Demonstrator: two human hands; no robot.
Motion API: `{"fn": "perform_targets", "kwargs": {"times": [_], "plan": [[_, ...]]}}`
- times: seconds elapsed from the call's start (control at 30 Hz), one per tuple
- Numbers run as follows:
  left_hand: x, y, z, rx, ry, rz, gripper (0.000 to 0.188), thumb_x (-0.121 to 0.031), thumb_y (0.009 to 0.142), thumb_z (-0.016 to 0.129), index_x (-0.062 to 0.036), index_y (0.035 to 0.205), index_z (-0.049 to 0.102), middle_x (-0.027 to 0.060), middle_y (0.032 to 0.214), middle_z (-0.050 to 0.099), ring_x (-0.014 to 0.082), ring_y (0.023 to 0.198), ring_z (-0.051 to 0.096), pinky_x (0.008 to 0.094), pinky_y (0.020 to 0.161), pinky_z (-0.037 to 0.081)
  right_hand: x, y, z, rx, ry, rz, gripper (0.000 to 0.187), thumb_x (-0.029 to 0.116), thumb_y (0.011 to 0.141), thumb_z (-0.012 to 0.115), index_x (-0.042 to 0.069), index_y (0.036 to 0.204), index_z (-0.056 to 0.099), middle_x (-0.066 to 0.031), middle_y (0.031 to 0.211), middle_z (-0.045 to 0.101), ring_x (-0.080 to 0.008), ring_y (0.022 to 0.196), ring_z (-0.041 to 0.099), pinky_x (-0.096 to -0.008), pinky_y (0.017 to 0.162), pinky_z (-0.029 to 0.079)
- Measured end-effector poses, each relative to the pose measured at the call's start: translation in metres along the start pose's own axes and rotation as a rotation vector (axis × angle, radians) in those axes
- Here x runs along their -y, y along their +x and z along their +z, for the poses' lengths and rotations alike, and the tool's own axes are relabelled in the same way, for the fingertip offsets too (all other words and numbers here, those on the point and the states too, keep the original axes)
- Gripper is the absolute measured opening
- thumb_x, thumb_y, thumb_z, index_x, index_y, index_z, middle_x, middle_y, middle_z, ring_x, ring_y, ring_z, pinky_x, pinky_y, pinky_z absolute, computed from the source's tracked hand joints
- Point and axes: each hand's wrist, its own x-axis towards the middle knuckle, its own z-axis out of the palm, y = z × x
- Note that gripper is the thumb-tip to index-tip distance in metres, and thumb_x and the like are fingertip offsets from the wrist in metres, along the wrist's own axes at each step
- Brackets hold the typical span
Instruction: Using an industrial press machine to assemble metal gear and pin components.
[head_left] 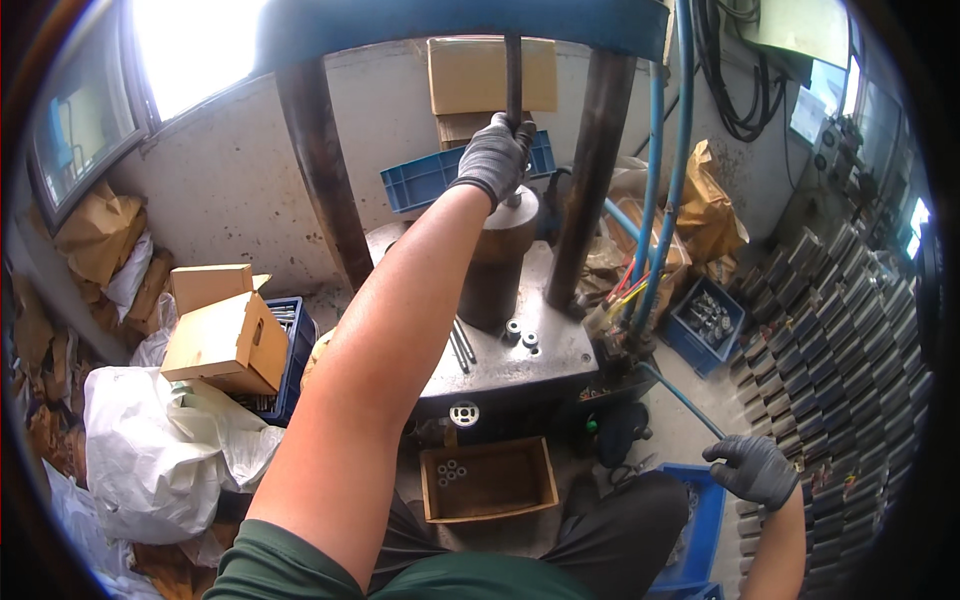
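Note:
My left hand [492,160], in a grey knitted glove, reaches far forward under the press. Its fingers are wrapped around the lower part of a dark vertical rod [514,75]; what lies inside the grip is hidden. Below that hand stands a thick metal cylinder [495,265] on the steel press table [550,350]. Small metal rings [514,328] and several thin metal rods [462,347] lie on this table. At the lower right, my gloved right hand [757,470] is curled over the end of a thin blue lever [682,398]; the palm side is out of sight.
Dark press columns [322,170] flank the work spot. A wooden tray [490,512] with rings sits below the table. Blue bins [712,520] stand at right; metal tubes [810,350] are stacked beyond. A cardboard box [220,340] and white sack [150,450] occupy the left.

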Motion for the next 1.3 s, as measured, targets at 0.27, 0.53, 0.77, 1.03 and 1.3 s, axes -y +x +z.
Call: {"fn": "perform_targets", "kwargs": {"times": [0.27,0.53,0.77,1.03,1.3], "plan": [[-0.004,-0.002,-0.005,0.033,-0.019,-0.037,0.044,-0.045,0.105,0.051,-0.0066,0.124,0.06,0.0165,0.095,0.074,0.0348,0.094,0.072,0.0466,0.086,0.055,-0.016,-0.004,0.007,0.045,-0.052,-0.094,0.029,0.018,0.081,0.074,0.006,0.107,0.076,-0.0169,0.099,0.075,-0.0335,0.091,0.073,-0.0394,0.082,0.059],[0.002,-0.001,-0.002,0.026,-0.058,-0.034,0.043,-0.045,0.106,0.051,-0.0065,0.124,0.06,0.0176,0.096,0.074,0.0352,0.095,0.072,0.0467,0.086,0.054,-0.011,-0.002,0.007,0.083,0.058,0.034,0.027,0.021,0.084,0.072,0.009,0.107,0.077,-0.0155,0.102,0.075,-0.0321,0.097,0.073,-0.0395,0.088,0.057],[0.0,-0.001,-0.002,0.038,-0.017,-0.037,0.043,-0.044,0.106,0.051,-0.0063,0.123,0.06,0.0172,0.096,0.074,0.0346,0.095,0.072,0.0469,0.086,0.054,-0.001,-0.003,0.005,-0.027,0.137,0.064,0.028,0.022,0.085,0.071,0.01,0.11,0.077,-0.015,0.103,0.075,-0.0312,0.097,0.073,-0.0394,0.089,0.057],[-0.003,-0.005,-0.004,0.045,-0.009,-0.05,0.044,-0.044,0.106,0.05,-0.0063,0.124,0.06,0.0172,0.097,0.074,0.0351,0.095,0.072,0.0472,0.087,0.054,-0.008,-0.003,0.006,0.131,0.025,0.057,0.028,0.024,0.085,0.071,0.01,0.109,0.077,-0.0145,0.102,0.075,-0.0316,0.096,0.073,-0.039,0.088,0.057],[0.001,-0.001,0.0,0.034,-0.004,-0.039,0.045,-0.044,0.106,0.05,-0.0063,0.127,0.059,0.0184,0.099,0.074,0.0359,0.097,0.071,0.0477,0.088,0.054,-0.01,-0.004,0.009,0.11,0.009,0.018,0.024,0.021,0.087,0.07,0.01,0.107,0.076,-0.0146,0.099,0.076,-0.0329,0.089,0.074,-0.0389,0.082,0.06]]}}
